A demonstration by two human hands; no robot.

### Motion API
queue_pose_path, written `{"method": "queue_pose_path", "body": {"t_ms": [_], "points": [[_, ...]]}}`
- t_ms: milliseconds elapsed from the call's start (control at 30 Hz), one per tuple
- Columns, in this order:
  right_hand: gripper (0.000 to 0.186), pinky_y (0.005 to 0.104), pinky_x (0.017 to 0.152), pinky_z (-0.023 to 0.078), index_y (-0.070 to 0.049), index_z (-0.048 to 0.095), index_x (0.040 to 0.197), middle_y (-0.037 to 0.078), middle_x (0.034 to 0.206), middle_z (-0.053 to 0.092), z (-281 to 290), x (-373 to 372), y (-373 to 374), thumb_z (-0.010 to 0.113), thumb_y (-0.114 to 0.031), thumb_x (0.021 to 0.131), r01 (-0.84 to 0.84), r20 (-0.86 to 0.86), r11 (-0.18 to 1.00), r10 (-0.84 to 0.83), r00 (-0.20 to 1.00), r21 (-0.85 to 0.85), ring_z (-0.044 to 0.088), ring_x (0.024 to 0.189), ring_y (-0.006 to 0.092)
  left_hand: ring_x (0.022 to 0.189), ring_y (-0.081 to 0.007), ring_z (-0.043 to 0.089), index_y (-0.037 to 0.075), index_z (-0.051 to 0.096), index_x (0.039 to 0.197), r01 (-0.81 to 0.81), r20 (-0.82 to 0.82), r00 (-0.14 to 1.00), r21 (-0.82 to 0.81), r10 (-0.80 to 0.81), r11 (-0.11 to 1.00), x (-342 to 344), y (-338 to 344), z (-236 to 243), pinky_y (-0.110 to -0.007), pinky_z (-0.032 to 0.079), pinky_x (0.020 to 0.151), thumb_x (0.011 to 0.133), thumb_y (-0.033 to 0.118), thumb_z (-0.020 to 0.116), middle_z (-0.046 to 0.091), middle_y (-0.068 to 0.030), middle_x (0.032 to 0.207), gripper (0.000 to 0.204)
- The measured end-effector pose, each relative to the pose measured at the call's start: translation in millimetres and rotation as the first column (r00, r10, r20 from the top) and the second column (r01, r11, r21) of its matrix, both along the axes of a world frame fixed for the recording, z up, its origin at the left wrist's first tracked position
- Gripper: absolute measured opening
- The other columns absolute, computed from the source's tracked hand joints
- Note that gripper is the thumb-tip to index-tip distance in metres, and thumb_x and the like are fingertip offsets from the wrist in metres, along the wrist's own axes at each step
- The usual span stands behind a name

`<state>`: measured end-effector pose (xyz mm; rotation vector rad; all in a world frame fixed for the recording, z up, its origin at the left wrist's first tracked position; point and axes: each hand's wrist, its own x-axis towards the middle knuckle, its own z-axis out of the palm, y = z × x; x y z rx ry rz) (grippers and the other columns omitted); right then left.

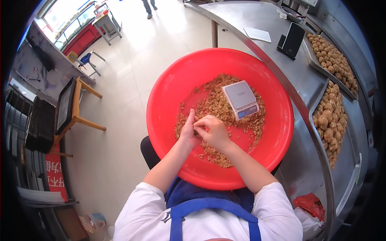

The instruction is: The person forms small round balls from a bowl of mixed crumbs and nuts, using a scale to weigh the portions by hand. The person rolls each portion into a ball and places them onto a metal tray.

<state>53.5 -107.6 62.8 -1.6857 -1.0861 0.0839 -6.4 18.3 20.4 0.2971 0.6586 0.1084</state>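
A wide red plastic basin (161, 96) is in front of me, with a loose, brown, crumbly mixture (209, 94) that looks like chopped nuts spread over its bottom. My left hand (189, 131) is cupped above the near left part of the mixture, thumb upward. Against its palm press the bent fingers of my right hand (214, 131). Whatever lies between them is mostly hidden; only a small dark bit shows. On the mixture, just beyond my right hand, rests a small white digital scale (239, 95), its plate bare and slightly tilted.
On the steel table (237, 16) at right, a tray of small brown balls (331, 60) stands behind a second tray of larger balls (329, 120). A phone on a stand (292, 40) and a white pad (257, 34) lie farther back. A wooden-legged stand (78, 104) is at left.
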Motion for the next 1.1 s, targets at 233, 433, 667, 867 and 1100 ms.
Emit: {"method": "queue_pose_path", "body": {"t_ms": [233,433,667,867,1100], "points": [[0.021,0.0374,0.073,0.050,-0.005,0.069,0.091,0.010,0.086,0.064,-59.0,34.6,-10.1,0.061,-0.025,0.087,0.134,-0.046,0.968,-0.147,0.988,-0.213,0.063,0.083,0.0280,0.057,-0.0096,0.050,0.017,0.049,0.090,-0.033,-0.175,0.984,-0.019,0.029,0.999,8.6,-15.6,9.1,-0.022,0.033,0.042,0.089,0.056,0.053,0.053,0.0030,0.073,0.040],[0.015,0.0354,0.063,0.050,-0.007,0.066,0.078,0.009,0.080,0.064,-38.7,17.8,-2.7,0.064,-0.021,0.084,0.141,0.056,0.990,-0.141,0.988,-0.007,0.063,0.074,0.0258,0.120,-0.0269,0.047,0.005,0.039,0.135,0.414,0.318,0.870,-0.061,-0.376,0.908,-6.1,-23.7,30.8,-0.046,0.035,0.100,0.084,0.077,0.028,0.049,-0.0153,0.132,0.089],[0.015,0.0325,0.056,0.048,-0.006,0.063,0.070,0.007,0.071,0.062,-30.4,10.4,-1.5,0.068,-0.015,0.081,0.227,-0.088,0.960,-0.215,0.973,0.164,0.061,0.063,0.0223,0.128,-0.0308,0.040,0.006,0.036,0.137,0.454,0.279,0.871,-0.146,-0.404,0.879,3.1,-26.5,27.7,-0.050,0.027,0.108,0.084,0.077,0.029,0.041,-0.0154,0.139,0.089],[0.027,0.0373,0.056,0.046,-0.005,0.061,0.071,0.010,0.073,0.063,-59.2,108.2,1.6,0.066,-0.027,0.085,0.546,0.034,0.836,-0.545,0.837,-0.041,0.061,0.063,0.0264,0.125,-0.0250,0.044,0.007,0.035,0.139,0.309,-0.130,0.941,-0.053,-0.313,0.950,3.4,-26.0,16.4,-0.040,0.035,0.102,0.093,0.062,0.029,0.041,-0.0111,0.141,0.072],[0.036,0.0490,0.088,0.040,0.000,0.061,0.098,0.018,0.097,0.061,-118.4,205.1,-33.3,0.062,-0.033,0.084,0.723,0.643,0.679,-0.611,0.462,0.125,0.055,0.099,0.0369,0.116,-0.0229,0.051,0.006,0.044,0.133,0.589,-0.045,0.806,0.159,-0.590,0.793,17.3,-48.8,-0.6,-0.036,0.041,0.096,0.097,0.045,0.040,0.051,-0.0073,0.129,0.053]]}}
